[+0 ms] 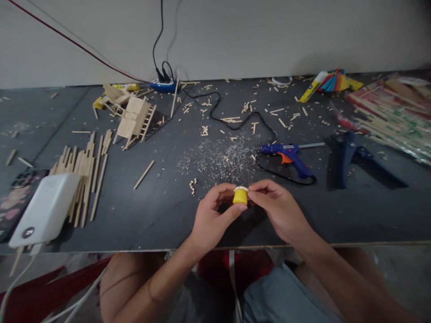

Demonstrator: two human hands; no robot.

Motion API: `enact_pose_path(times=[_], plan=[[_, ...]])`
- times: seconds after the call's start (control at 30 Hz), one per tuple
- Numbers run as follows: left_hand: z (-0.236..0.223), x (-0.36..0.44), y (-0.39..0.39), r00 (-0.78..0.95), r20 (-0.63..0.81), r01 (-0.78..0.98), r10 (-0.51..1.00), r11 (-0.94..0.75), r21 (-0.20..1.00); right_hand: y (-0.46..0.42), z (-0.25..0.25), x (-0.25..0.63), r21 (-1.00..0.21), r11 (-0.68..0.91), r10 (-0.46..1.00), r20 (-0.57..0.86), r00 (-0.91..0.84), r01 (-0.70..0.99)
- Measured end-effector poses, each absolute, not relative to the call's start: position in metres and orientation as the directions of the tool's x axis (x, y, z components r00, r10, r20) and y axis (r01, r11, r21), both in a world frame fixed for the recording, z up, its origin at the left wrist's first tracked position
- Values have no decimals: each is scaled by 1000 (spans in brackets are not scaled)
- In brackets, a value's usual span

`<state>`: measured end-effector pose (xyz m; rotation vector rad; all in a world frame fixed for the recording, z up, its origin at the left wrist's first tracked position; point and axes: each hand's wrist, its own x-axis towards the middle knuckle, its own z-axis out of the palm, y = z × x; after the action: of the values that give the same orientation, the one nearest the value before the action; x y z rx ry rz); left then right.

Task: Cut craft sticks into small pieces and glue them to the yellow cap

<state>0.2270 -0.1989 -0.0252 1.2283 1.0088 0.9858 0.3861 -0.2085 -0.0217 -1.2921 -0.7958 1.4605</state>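
Note:
My left hand (215, 213) grips a small yellow cap (240, 197) between thumb and fingers, just above the table's front edge. Pale little pieces line the cap's upper rim. At the cap's right side, my right hand (276, 205) has thumb and forefinger pinched together at the rim; anything between those fingertips is too small to make out. Beyond the hands lies a blue hot glue gun (286, 150) with an orange trigger and a glue stick in its back. A short row of tiny wood bits (193, 186) sits left of the hands.
Bamboo sticks (88, 179) lie at left beside a white power bank (47, 206) and a phone (16, 202). A small wooden stick model (133, 119) stands behind them. A blue power strip (164, 85) is by the wall. Dark blue pliers-like handles (365, 157) and packaged sticks (397, 116) lie right.

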Motion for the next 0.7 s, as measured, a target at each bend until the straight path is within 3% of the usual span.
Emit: enact_pose_path(times=[0.7], plan=[[-33,226,-203,244,42,69,969,-60,996,-211,-14,385,-971,-231,970,-234,62,-57]])
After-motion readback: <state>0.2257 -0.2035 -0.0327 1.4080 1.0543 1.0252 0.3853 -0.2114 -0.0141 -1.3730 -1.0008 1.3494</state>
